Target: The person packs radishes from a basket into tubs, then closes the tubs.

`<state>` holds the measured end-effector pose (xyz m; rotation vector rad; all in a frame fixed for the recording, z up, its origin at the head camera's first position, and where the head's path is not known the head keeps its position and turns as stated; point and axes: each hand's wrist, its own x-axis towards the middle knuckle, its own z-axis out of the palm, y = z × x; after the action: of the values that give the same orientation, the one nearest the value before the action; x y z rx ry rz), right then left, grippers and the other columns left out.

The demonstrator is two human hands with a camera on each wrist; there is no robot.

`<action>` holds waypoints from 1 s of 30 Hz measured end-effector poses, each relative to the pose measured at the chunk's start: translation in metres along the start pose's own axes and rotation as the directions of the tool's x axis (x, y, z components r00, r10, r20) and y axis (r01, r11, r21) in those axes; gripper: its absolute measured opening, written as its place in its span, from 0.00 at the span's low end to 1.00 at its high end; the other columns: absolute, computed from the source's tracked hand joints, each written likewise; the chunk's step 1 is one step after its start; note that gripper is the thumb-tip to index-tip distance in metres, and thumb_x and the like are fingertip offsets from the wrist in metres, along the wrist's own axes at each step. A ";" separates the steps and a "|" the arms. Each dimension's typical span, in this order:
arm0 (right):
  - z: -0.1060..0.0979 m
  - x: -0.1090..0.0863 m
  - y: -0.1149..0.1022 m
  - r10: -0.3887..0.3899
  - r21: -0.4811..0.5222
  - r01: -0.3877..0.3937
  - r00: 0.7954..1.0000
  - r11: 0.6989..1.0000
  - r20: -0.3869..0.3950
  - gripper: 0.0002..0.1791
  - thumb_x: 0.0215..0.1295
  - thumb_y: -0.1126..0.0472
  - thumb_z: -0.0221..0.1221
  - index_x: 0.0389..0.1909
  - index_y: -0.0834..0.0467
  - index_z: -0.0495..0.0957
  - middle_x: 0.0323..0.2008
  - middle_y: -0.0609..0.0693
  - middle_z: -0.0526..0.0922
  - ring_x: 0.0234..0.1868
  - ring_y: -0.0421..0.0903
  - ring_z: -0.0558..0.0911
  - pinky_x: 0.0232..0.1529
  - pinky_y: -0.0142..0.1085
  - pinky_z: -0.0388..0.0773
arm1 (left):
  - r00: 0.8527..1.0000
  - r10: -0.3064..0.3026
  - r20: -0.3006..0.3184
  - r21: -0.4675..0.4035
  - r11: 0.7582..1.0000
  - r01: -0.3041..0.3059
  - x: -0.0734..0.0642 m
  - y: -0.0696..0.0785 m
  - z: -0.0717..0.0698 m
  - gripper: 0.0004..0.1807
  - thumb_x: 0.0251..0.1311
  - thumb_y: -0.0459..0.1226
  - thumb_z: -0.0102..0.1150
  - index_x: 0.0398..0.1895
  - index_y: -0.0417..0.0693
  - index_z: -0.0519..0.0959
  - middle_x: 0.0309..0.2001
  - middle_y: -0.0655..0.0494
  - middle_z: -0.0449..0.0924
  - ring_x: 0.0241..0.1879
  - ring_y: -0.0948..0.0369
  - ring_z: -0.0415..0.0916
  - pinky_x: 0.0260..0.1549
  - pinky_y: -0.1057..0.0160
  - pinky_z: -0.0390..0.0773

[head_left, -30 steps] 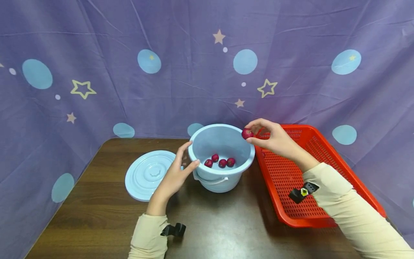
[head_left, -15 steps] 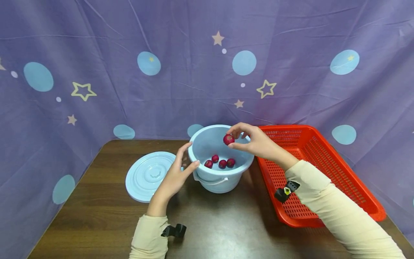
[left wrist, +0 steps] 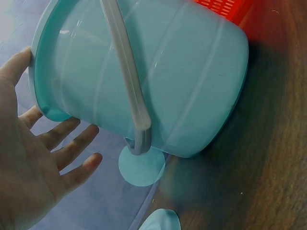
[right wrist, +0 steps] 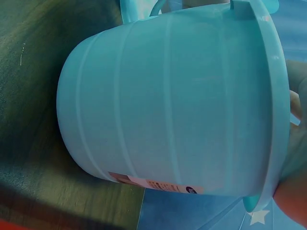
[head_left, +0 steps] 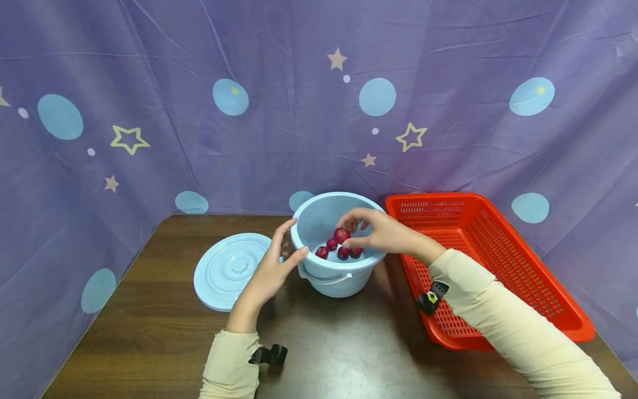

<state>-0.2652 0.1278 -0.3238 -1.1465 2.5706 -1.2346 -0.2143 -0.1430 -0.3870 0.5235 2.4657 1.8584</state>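
Note:
My right hand (head_left: pixel 381 231) reaches over the rim into the light blue bucket (head_left: pixel 335 280) and pinches a round dark-red fruit (head_left: pixel 341 235) between thumb and fingers. Below it lie several smaller-looking red fruits (head_left: pixel 322 252) of the same sort on the bucket's floor. At the bucket's left side is my left hand (head_left: pixel 271 271), its thumb and forefinger touching the rim, the other fingers spread and fairly straight in the left wrist view. From the right wrist, the bucket wall (right wrist: pixel 158 105) hides the held fruit, and only part of the right hand (right wrist: pixel 295 148) shows.
A light blue lid (head_left: pixel 226 271) lies on the brown wooden table (head_left: pixel 319 354) left of the bucket. To the right stands a red plastic basket (head_left: pixel 498 266) with slotted walls. The bucket's handle (left wrist: pixel 125 67) hangs down its side. A purple patterned cloth (head_left: pixel 299 111) hangs behind the table.
My right hand has carried the fruit leftward from the bucket's right rim and lowered it inside. The left hand has stayed at the rim.

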 end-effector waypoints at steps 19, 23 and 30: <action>-0.035 -0.023 0.004 0.072 -0.038 -0.076 0.993 0.996 -0.096 0.17 0.59 0.63 0.70 0.50 0.56 0.82 0.46 0.47 0.84 0.44 0.46 0.80 0.50 0.46 0.74 | 1.000 -0.010 0.013 0.009 1.000 0.010 0.000 -0.003 -0.001 0.36 0.70 0.46 0.56 0.76 0.65 0.52 0.69 0.44 0.64 0.65 0.50 0.64 0.61 0.41 0.61; -0.047 -0.033 0.011 0.111 -0.050 -0.118 0.986 0.992 -0.128 0.17 0.61 0.61 0.69 0.51 0.58 0.82 0.45 0.49 0.84 0.43 0.45 0.79 0.49 0.46 0.75 | 1.000 -0.010 0.012 0.011 1.000 0.010 0.000 -0.003 -0.001 0.36 0.70 0.47 0.57 0.76 0.66 0.52 0.69 0.46 0.64 0.66 0.50 0.63 0.62 0.41 0.61; -0.063 -0.050 0.028 0.168 -0.033 -0.177 0.969 0.984 -0.180 0.14 0.62 0.62 0.68 0.49 0.59 0.82 0.43 0.52 0.84 0.41 0.48 0.80 0.44 0.37 0.78 | 1.000 -0.005 0.013 0.016 1.000 0.004 0.000 -0.003 -0.001 0.36 0.70 0.47 0.56 0.76 0.65 0.52 0.70 0.45 0.63 0.66 0.50 0.62 0.63 0.41 0.61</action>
<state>-0.2691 0.2122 -0.3129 -0.8320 2.7723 -1.2930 -0.2156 -0.1448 -0.3894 0.5282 2.4741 1.8290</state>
